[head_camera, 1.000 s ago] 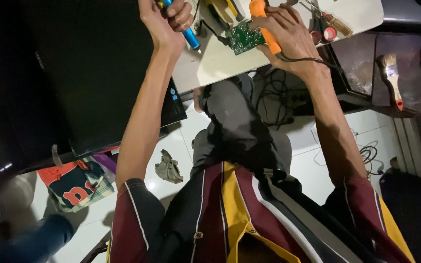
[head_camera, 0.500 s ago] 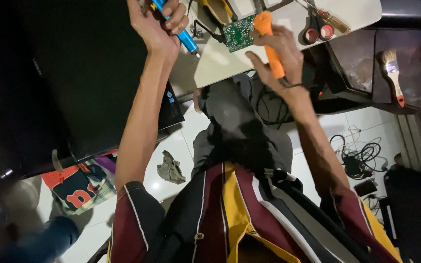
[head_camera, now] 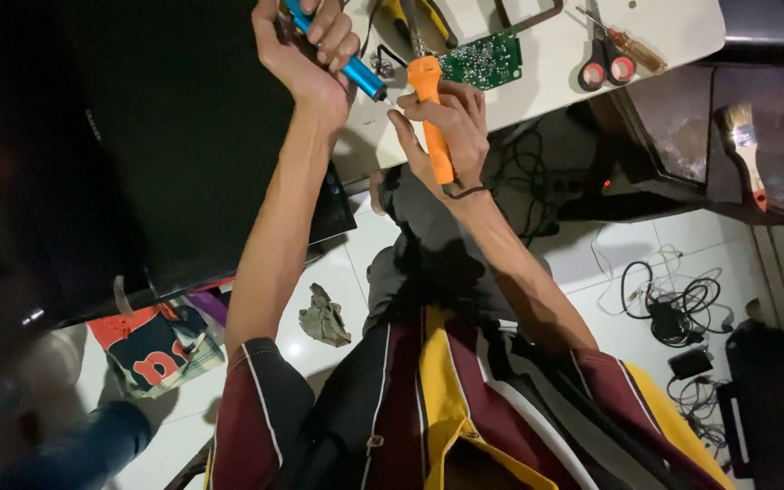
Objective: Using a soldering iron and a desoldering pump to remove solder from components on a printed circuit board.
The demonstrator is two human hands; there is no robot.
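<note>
My left hand grips a blue tube-shaped tool that points down to the right over the white table. My right hand is wrapped around the orange handle of a soldering iron, its metal tip pointing up; a black cord runs from the handle's lower end. The two tools nearly meet near the table's front edge. A green circuit board lies on the table just right of the iron.
Red-handled scissors and a screwdriver lie on the table's right part. A large black panel fills the left. A paintbrush rests on a dark surface at right. Tangled cables and a crumpled rag lie on the tiled floor.
The view has shifted, so the table and board sit further right. My right hand has drawn the soldering iron off the board toward the blue tool in my left hand.
</note>
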